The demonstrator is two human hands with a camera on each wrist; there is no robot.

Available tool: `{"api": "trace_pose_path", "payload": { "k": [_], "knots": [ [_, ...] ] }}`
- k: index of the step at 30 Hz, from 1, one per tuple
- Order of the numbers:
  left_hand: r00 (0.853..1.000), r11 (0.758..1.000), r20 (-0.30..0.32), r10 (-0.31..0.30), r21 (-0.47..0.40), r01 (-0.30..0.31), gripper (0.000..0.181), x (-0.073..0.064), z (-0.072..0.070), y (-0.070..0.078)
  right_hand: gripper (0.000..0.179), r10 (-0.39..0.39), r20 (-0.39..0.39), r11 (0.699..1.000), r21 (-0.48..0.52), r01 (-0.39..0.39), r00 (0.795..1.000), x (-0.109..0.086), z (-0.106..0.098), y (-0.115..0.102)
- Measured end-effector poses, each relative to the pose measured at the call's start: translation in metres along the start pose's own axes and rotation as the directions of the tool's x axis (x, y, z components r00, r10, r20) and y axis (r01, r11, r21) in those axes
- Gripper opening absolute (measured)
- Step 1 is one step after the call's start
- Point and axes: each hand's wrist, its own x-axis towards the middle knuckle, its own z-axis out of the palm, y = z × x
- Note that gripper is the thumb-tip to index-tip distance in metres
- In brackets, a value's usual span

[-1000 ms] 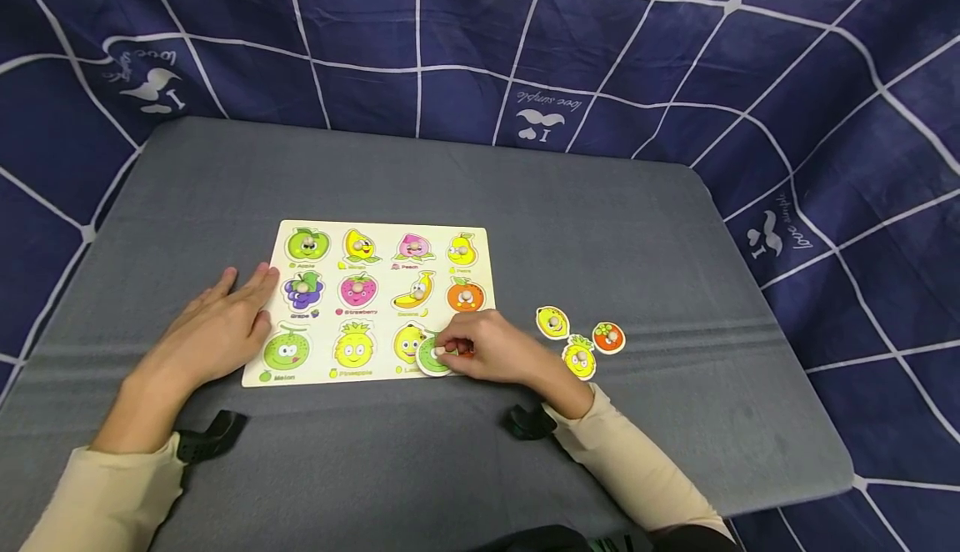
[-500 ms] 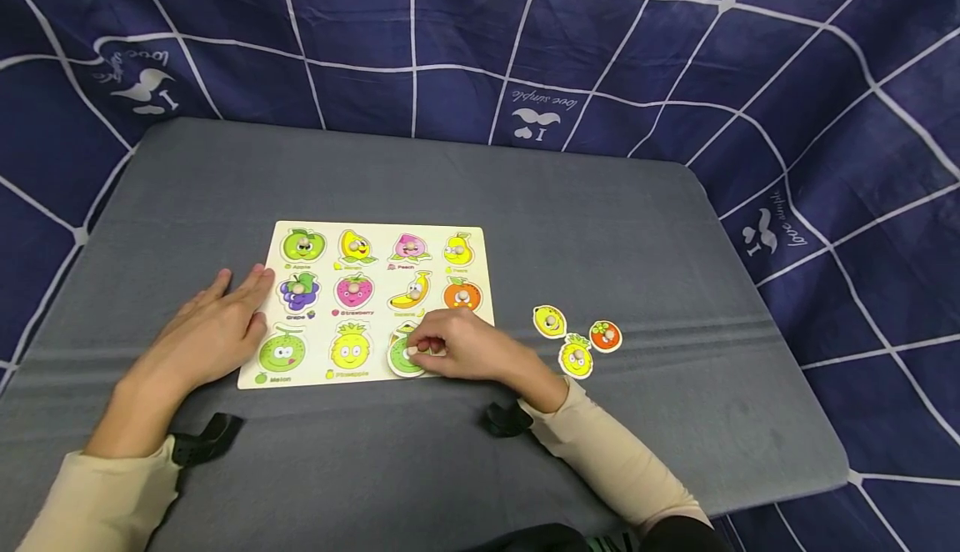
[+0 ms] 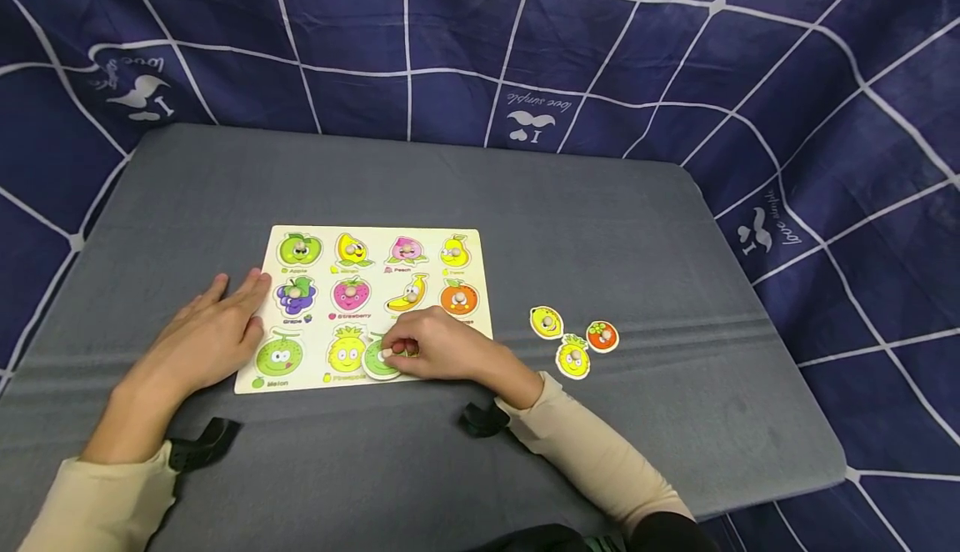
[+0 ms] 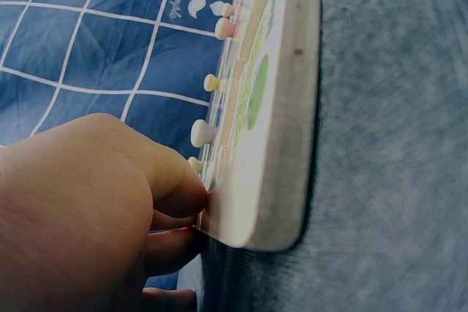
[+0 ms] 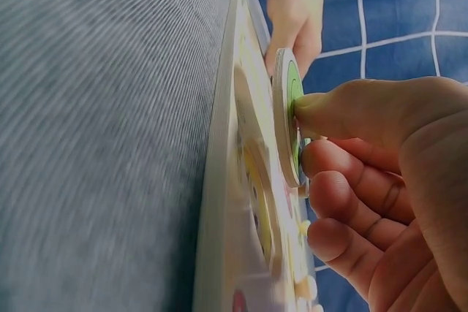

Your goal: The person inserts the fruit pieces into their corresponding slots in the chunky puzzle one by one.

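My right hand [image 3: 444, 345] pinches the knob of a round green melon puzzle piece [image 3: 373, 363], held just over the bottom row of the wooden fruit puzzle board [image 3: 378, 239]. In the right wrist view the melon piece [image 5: 282, 126] stands off the board, thumb against its face. It partly overlaps the printed pineapple [image 3: 345, 355]; the printed melon [image 3: 279, 358] lies further left. My left hand [image 3: 204, 333] rests at the board's left edge with fingers extended. The left wrist view has its thumb [image 4: 179, 184] touching the board's corner.
To the right of the board lie three loose knobbed pieces: a lemon [image 3: 543, 327], a pineapple [image 3: 573, 365] and a round red piece [image 3: 602, 341]. Knobbed fruit pieces fill the board's upper two rows. A navy checked cloth [image 3: 450, 35] hangs behind the grey table [image 3: 675, 419].
My right hand has carried the melon piece leftward along the bottom row, from beside the lemon to the pineapple. My left hand stays at the board's edge.
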Motion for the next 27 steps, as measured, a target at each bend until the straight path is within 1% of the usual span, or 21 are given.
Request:
{"api": "trace_pose_path", "payload": {
  "k": [5, 15, 18, 24, 27],
  "knots": [
    [1.0, 1.0, -0.004, 0.005, 0.007, -0.004, 0.059, 0.0, 0.001, -0.001, 0.004, -0.005, 0.022, 1.0, 0.014, 0.005, 1.0, 0.008, 0.004, -0.002],
    [1.0, 1.0, 0.005, 0.002, 0.013, -0.002, 0.059, 0.0, 0.0, -0.002, 0.003, -0.01, 0.061, 1.0, -0.018, 0.011, 0.998, 0.022, 0.006, -0.006],
    [1.0, 1.0, -0.003, 0.002, 0.009, -0.002, 0.059, 0.001, 0.001, -0.002, 0.003, -0.006, 0.058, 1.0, -0.03, 0.008, 0.998, 0.027, 0.007, -0.008],
    [1.0, 1.0, -0.005, -0.006, -0.002, 0.006, 0.059, 0.0, 0.001, -0.002, 0.01, -0.014, 0.063, 0.998, -0.056, 0.017, 0.998, 0.037, 0.01, -0.011],
    [1.0, 1.0, -0.008, -0.004, -0.007, 0.004, 0.058, 0.0, 0.001, -0.002, 0.013, -0.004, 0.072, 0.998, -0.062, 0.009, 0.997, 0.043, 0.012, -0.012]
  ]
}}
